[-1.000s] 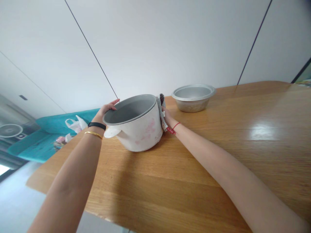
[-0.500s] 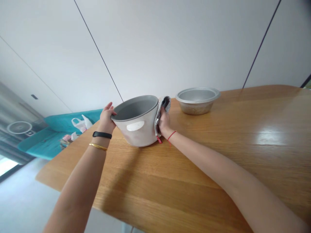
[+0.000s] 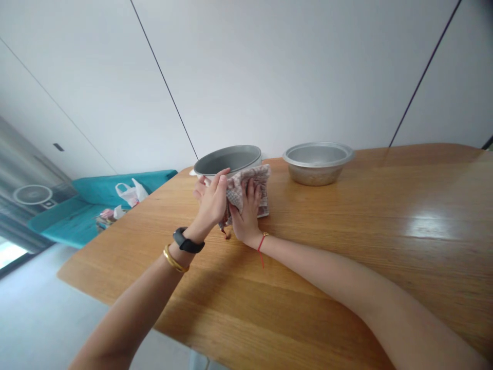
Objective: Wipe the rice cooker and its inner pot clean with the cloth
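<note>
pressing patterned cloth (image 3: 236, 187) to grey-lined pot (image 3: 230, 156) with spread right hand (image 3: 247, 216)
half-curling left hand (image 3: 213, 200) beside cloth; cannot tell if gripping

- Bright, diffuse light; blown-out window (image 3: 11, 254) beyond the wooden table's (image 3: 327, 226) left corner.
- White glare (image 3: 431, 227) toward its right end.
- Soft shadow (image 3: 204, 295) toward its near edge.
- Curtain (image 3: 15, 149) slightly blurred.
- Upper-right picture corner darkened.

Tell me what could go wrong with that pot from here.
The right fingers press the cloth against the pot's near side, so a hard push might slide the pot across the glossy table. The metal basin stands close by to the right; a sideways shift could knock it.
</note>
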`<state>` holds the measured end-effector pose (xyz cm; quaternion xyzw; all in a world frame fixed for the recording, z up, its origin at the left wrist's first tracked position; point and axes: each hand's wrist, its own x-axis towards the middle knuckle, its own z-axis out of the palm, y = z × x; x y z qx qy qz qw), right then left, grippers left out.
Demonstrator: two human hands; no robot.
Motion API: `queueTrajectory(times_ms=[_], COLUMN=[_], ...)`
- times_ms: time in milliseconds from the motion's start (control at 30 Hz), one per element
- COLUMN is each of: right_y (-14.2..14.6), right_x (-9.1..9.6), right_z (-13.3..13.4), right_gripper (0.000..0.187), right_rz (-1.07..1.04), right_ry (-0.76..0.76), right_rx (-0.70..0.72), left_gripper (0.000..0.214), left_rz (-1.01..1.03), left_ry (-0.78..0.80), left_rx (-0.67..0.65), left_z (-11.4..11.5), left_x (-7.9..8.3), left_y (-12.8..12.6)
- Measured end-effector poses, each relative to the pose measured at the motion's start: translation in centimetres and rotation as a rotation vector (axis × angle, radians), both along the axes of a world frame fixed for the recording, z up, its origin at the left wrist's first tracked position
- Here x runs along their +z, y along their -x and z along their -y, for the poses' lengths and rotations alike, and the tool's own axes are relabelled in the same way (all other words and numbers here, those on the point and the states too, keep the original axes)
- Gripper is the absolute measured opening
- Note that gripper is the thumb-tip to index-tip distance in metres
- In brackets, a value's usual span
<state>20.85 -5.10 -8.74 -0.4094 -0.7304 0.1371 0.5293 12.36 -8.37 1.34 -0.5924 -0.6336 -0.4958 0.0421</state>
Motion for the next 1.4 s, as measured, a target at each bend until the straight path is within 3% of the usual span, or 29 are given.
queueTrajectory(times_ms=[133,300,400,500,600,700,767,900,1100,1267,1400], right_y=[-1.5,-3.1,-1.4,2.6,6.4,7.6,6.5,1.6,-5.0,-8.5,-13.1], right_x=[0.6,0.9,2.0,3.5,4.5,4.5,4.2,3.5,2.7,2.9,2.4], right_z=[-0.4,-2.2,-2.3,-1.9,-2.1,-2.6,-2.8,-2.7,-2.6,-2.6,-3.8], right_gripper=[0.073,0.065,0.061,0.06,0.059,0.05,0.045,0.046,0.045,0.043,0.048], right_rz=[0.294,0.553,0.67,0.787,0.948,1.024,1.046,0.994,0.965,0.892,0.864], right_ry=[-0.185,-0.436,-0.529,-0.593,-0.646,-0.678,-0.712,-0.762,-0.615,-0.329,0.017], right_rx=[0.081,0.175,0.264,0.223,0.14,0.167,0.214,0.361,0.446,0.451,0.337], left_gripper=[0.058,0.078,0.081,0.077,0.064,0.057,0.056,0.054,0.056,0.05,0.035], left_rz=[-0.21,-0.296,-0.304,-0.313,-0.398,-0.475,-0.5,-0.498,-0.506,-0.467,-0.385], left_ry=[0.14,0.435,0.52,0.565,0.592,0.546,0.489,0.427,0.38,0.279,0.07], left_rx=[0.113,0.07,-0.029,-0.074,-0.077,-0.095,-0.071,-0.041,-0.015,0.015,0.054], left_z=[0.2,-1.5,-2.1,-2.5,-2.5,-2.3,-2.3,-2.8,-3.3,-3.0,-2.5], left_x=[3.6,6.5,7.5,8.5,8.7,7.8,6.8,5.7,5.6,4.7,2.6], left_y=[1.0,4.1,4.2,3.1,2.0,1.5,1.5,1.6,1.2,0.5,2.0])
